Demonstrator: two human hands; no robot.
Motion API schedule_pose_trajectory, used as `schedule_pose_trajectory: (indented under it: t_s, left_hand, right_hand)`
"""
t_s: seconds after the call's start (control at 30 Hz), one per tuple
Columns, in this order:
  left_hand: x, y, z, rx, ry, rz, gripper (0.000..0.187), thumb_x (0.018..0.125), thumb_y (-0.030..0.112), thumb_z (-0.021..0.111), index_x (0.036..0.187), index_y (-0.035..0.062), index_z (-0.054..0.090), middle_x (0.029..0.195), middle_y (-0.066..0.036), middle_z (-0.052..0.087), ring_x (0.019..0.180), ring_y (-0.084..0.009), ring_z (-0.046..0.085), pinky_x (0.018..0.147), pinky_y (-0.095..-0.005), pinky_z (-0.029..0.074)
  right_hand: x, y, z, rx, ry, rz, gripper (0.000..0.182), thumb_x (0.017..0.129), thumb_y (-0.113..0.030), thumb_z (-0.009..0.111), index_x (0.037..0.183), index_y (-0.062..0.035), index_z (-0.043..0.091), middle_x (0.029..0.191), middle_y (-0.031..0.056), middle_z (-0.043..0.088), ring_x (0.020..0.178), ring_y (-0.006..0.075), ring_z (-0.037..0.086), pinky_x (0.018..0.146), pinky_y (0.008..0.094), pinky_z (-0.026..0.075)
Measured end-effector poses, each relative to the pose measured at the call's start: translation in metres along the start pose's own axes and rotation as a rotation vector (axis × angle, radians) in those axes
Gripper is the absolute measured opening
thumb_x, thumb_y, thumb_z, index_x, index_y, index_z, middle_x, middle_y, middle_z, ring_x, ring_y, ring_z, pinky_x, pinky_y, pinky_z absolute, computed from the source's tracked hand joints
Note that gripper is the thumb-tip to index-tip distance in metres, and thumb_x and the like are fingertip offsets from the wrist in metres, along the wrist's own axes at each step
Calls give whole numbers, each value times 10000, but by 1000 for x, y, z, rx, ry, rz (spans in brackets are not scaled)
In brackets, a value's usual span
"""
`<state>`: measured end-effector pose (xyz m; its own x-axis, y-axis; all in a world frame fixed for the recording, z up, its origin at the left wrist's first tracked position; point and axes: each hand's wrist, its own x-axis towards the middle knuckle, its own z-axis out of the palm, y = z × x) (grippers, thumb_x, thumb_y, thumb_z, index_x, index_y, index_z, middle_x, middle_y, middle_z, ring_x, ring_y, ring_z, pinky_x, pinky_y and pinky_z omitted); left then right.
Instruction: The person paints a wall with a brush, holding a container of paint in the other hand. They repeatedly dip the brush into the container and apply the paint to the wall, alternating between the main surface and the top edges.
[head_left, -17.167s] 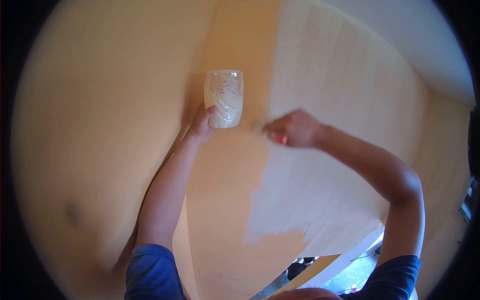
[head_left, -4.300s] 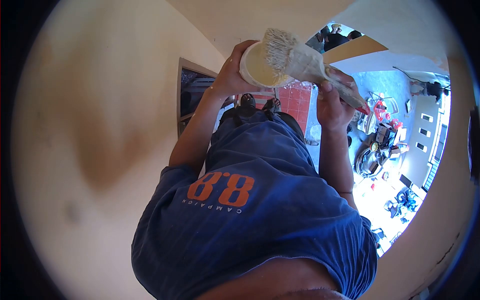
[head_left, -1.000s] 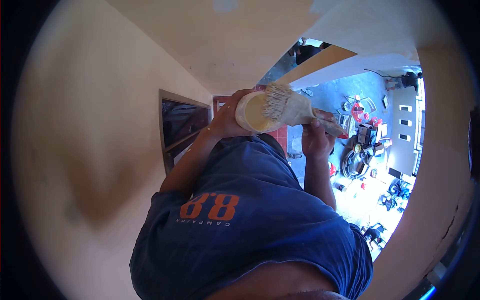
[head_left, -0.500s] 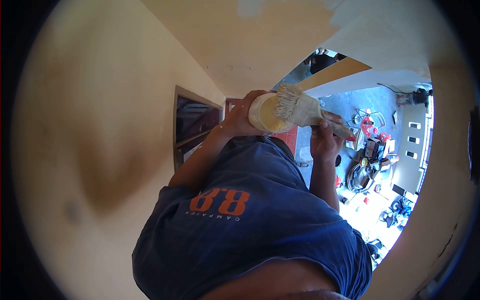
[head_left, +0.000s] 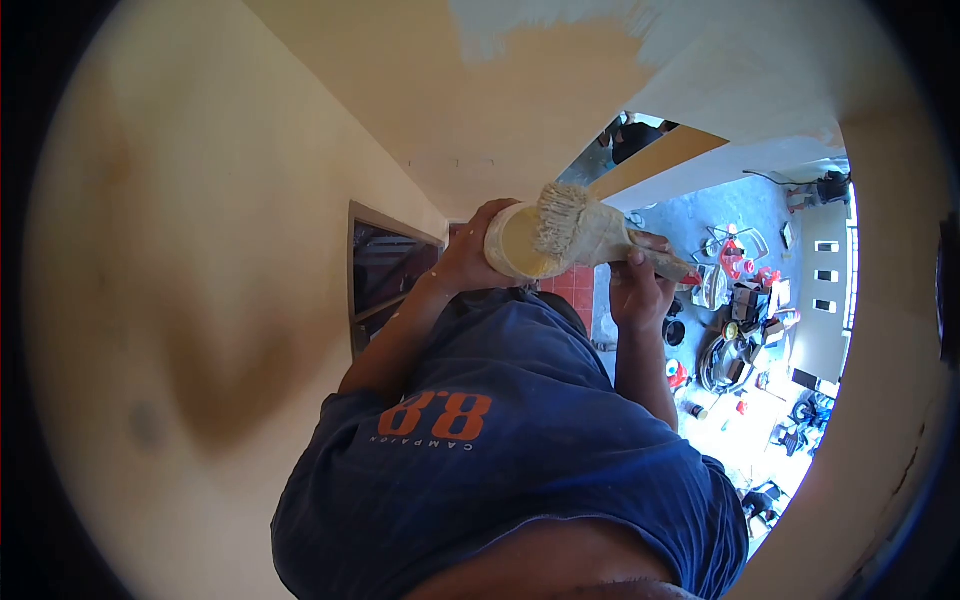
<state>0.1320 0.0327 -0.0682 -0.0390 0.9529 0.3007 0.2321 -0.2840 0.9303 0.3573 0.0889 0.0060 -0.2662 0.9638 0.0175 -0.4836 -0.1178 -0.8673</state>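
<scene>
My left hand (head_left: 468, 252) is wrapped round a small round tub (head_left: 517, 240) of cream-coloured paint, its open mouth facing the camera. In my right hand (head_left: 642, 290) is a wide paintbrush (head_left: 603, 236), gripped by the handle, with the thumb on top. The brush points left, and its paint-caked bristles (head_left: 562, 220) overlap the right rim of the tub in this view. Both are held out in front of my dark blue shirt (head_left: 520, 440). Flecks of paint show on my left forearm.
Cream walls (head_left: 200, 250) rise on the left and ahead, with a paler patch (head_left: 540, 35) at the top. A dark-framed opening (head_left: 390, 265) is at the left. Far below right, a cluttered floor (head_left: 680, 215) holds buckets, boxes and coils. A person (head_left: 638, 138) shows through a gap.
The view has shifted slightly, with the pale wall patch showing more. Both hands, the tub and the brush appear a little lower and further left; the bristles stay over the tub's rim.
</scene>
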Motion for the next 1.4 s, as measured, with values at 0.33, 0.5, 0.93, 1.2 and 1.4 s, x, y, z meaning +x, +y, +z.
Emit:
schedule_pose_trajectory:
  t_s: [0.33, 0.5, 0.93, 1.2, 1.4]
  left_hand:
    - [-3, 3, -3, 41, -32, -14, 952, 503, 284, 877, 1260, 57, 346, 1182, -136, 508, 1099, -279, 523, 912, -371, 436]
    - [-4, 4, -5, 36, -18, 22, 955, 494, 277, 880, 1257, 55, 351, 1184, -140, 506, 1100, -280, 523, 911, -376, 436]
    - [-9, 37, -16, -35, -69, -116, 977, 487, 289, 883, 1273, 42, 358, 1204, -158, 487, 1117, -282, 504, 934, -371, 418]
    - [-10, 40, -33, 40, -71, -104, 981, 517, 258, 875, 1296, 66, 312, 1209, -142, 482, 1138, -262, 487, 952, -360, 400]
    - [-11, 41, -34, 99, -75, -94, 976, 526, 252, 872, 1300, 53, 312, 1224, -147, 473, 1145, -261, 483, 958, -362, 393]
  right_hand:
    - [-6, 4, 5, -152, 25, -43, 180, 834, -48, 539, 1000, 4, 492, 979, 142, 567, 908, 220, 569, 827, 350, 457]
    - [-10, 2, 8, -111, 33, -74, 204, 832, -53, 547, 1013, 28, 499, 960, 144, 573, 895, 219, 571, 802, 357, 462]
    - [-17, -7, 16, -377, -11, -161, 232, 809, -45, 555, 1031, -4, 501, 987, 123, 568, 904, 242, 588, 761, 367, 531]
    - [-16, -5, 42, 133, 51, 19, 203, 823, -17, 530, 1016, -26, 469, 953, 124, 563, 854, 244, 617, 727, 400, 554]
    - [-14, -6, 42, 64, 63, -6, 180, 818, -33, 550, 977, -44, 465, 931, 109, 549, 844, 236, 612, 711, 400, 560]
